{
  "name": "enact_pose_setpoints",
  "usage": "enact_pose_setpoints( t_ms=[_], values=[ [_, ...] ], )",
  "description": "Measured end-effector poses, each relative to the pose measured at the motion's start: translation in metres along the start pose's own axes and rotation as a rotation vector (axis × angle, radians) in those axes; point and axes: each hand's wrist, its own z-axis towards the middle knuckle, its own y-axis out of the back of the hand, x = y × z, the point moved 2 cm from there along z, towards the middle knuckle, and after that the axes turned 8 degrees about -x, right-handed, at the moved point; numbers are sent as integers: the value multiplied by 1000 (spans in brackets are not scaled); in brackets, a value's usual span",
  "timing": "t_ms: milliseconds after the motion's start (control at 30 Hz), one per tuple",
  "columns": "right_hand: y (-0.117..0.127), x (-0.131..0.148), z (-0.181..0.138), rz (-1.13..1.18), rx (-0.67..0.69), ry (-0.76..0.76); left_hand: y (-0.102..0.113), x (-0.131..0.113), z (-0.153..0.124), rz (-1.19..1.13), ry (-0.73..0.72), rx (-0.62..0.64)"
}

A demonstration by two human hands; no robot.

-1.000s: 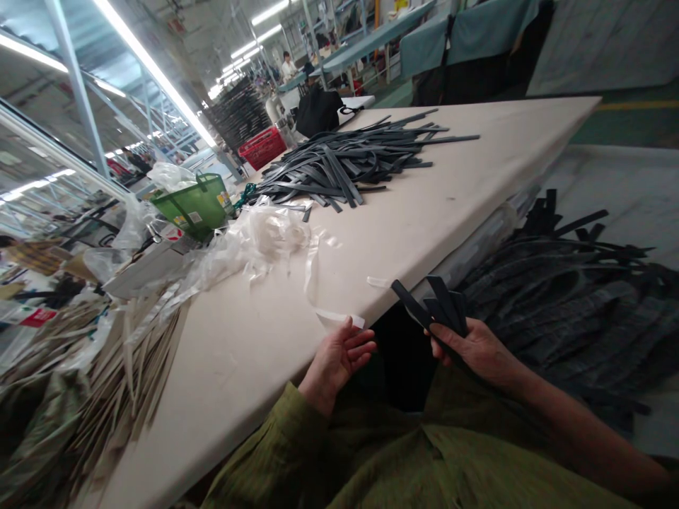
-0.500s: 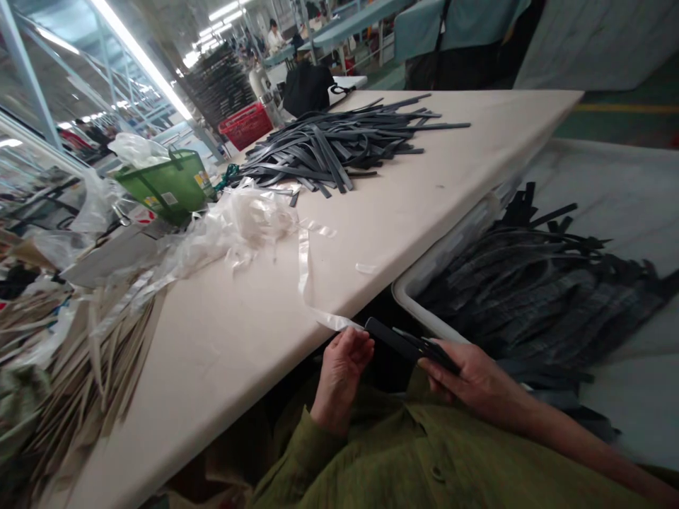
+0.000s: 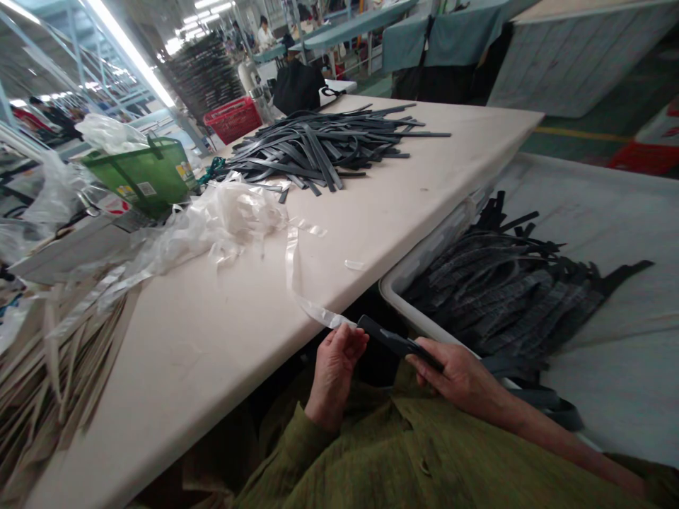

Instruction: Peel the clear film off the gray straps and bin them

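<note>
My right hand [image 3: 459,375] is closed on a few dark grey strips [image 3: 390,339] that point left toward my left hand. My left hand [image 3: 337,360] has its fingers curled by the end of a clear tape strip [image 3: 297,279], which hangs over the edge of the cream table [image 3: 223,332]. The tip of the dark strips lies right beside my left fingertips. Both hands are just below the table edge, over my green-sleeved lap.
A heap of dark strips [image 3: 323,145] lies at the table's far end. Crumpled clear film [image 3: 212,219] and a green basket [image 3: 141,177] are to the left. Pale strips [image 3: 58,353] pile at the left edge. A white bin [image 3: 419,265] holding dark strips [image 3: 509,283] stands at right.
My right hand has lowered the dark strips from upright to pointing left. My left hand went from open to curled at the tape end. The camera swung a little.
</note>
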Motion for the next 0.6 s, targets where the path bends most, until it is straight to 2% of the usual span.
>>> enact_pose_setpoints(
  t_ms=[200, 400, 600],
  values=[
    [0, 2, -1, 76, 46, -90, -1, 2, -2, -11, 8, 21],
    [-1, 4, -1, 25, 74, -102, -2, 3, -2, -23, 25, 26],
    [4, 2, -1, 85, 48, -138, -1, 1, -4, -15, 41, 1]
  ],
)
